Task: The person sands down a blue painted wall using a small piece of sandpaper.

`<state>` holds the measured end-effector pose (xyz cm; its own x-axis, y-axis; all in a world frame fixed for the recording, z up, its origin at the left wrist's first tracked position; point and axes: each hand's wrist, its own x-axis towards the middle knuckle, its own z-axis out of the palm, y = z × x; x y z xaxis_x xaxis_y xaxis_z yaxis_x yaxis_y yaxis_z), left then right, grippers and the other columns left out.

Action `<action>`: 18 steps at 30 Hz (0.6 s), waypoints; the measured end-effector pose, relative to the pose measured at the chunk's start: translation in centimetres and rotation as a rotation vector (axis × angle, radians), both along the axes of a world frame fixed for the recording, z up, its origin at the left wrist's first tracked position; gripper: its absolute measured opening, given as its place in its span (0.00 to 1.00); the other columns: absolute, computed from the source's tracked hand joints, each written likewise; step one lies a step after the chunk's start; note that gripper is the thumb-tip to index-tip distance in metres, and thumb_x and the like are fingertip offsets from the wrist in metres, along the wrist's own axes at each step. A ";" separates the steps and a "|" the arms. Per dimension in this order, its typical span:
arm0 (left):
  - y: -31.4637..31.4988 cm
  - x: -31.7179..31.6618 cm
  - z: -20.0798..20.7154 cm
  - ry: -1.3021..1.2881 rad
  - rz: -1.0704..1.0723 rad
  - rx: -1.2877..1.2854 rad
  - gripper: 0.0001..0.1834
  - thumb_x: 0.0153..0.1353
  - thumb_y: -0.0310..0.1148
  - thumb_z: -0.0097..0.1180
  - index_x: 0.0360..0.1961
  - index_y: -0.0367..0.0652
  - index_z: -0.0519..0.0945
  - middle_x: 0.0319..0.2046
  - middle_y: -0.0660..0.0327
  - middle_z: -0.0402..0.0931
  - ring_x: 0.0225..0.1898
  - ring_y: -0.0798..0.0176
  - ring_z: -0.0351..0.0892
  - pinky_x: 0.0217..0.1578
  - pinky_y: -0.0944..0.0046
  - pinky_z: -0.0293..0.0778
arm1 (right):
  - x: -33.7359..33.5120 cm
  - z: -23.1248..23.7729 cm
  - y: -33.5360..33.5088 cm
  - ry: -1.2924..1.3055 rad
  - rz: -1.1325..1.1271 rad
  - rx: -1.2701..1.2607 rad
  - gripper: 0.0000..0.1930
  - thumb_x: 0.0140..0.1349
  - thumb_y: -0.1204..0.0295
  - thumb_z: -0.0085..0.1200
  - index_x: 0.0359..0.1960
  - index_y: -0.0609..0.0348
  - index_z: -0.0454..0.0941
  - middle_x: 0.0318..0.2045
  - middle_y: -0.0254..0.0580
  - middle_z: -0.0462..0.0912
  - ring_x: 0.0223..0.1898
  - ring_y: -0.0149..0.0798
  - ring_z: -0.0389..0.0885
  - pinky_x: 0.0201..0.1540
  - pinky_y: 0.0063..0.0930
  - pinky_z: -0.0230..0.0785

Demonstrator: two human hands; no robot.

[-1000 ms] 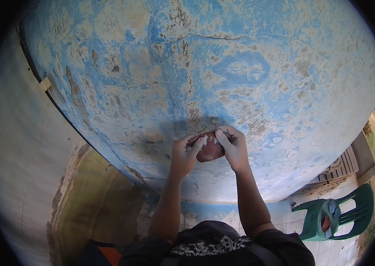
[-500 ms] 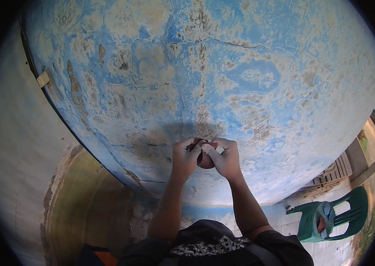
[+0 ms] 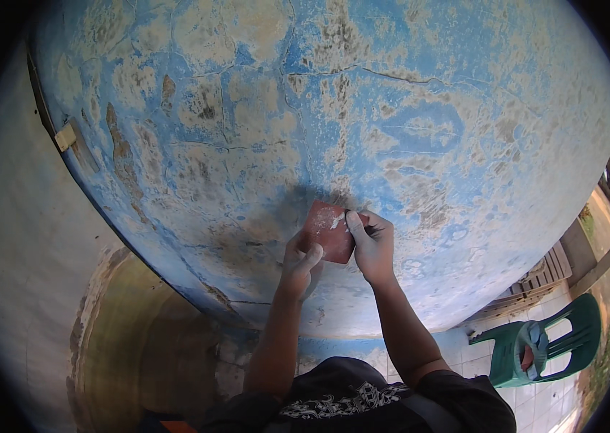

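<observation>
Between my hands, in front of the wall, is a reddish-brown square of sandpaper (image 3: 329, 232) with pale dust on its face. My left hand (image 3: 301, 261) grips its lower left edge, thumb across the front. My right hand (image 3: 373, 244) pinches its right edge, thumb on the front near the upper corner. The fingers behind the sheet are mostly hidden. Pale dust covers my fingers. Close beyond my hands is the wall (image 3: 247, 173), with worn blue paint, pale patches and cracks; my shadow falls on it.
A green plastic chair (image 3: 578, 339) stands at the lower right, with a grey-blue cloth-like item (image 3: 531, 343) and something reddish on it. Wooden slats (image 3: 536, 278) lie near the wall's right end. At the left, a small pale box (image 3: 65, 137) is fixed by the dark frame edge.
The sandpaper was folded or curled between both hands; now it is spread flatter, its face showing. My left hand has moved down its left edge.
</observation>
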<state>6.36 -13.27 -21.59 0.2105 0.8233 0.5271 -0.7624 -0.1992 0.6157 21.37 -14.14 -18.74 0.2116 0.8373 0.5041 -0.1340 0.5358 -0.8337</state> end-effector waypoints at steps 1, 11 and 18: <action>-0.1 0.4 -0.1 -0.001 -0.002 -0.001 0.19 0.74 0.28 0.61 0.63 0.35 0.80 0.52 0.58 0.86 0.51 0.67 0.84 0.56 0.65 0.77 | -0.4 0.4 0.0 0.025 -0.011 0.009 0.14 0.74 0.66 0.65 0.33 0.65 0.86 0.24 0.32 0.84 0.28 0.19 0.74 0.33 0.22 0.68; 2.2 -0.9 6.2 0.369 0.998 0.254 0.13 0.75 0.26 0.58 0.56 0.30 0.86 0.47 0.52 0.89 0.49 0.62 0.87 0.52 0.62 0.77 | 3.0 8.3 1.3 -0.743 -0.727 0.566 0.19 0.67 0.70 0.65 0.57 0.65 0.81 0.58 0.52 0.84 0.59 0.57 0.81 0.61 0.47 0.72; 6.6 0.6 10.3 0.745 1.561 0.782 0.24 0.64 0.17 0.59 0.62 0.33 0.83 0.62 0.48 0.83 0.69 0.44 0.77 0.65 0.50 0.76 | 4.5 11.0 6.1 -0.835 -1.058 0.752 0.22 0.75 0.60 0.57 0.64 0.59 0.80 0.73 0.54 0.74 0.76 0.61 0.67 0.75 0.55 0.60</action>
<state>6.96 -6.65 -11.34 -0.0538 0.1310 0.9899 0.6911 -0.7107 0.1316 25.88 -8.06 -7.76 -0.0225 -0.0018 0.9997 0.9166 0.3992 0.0213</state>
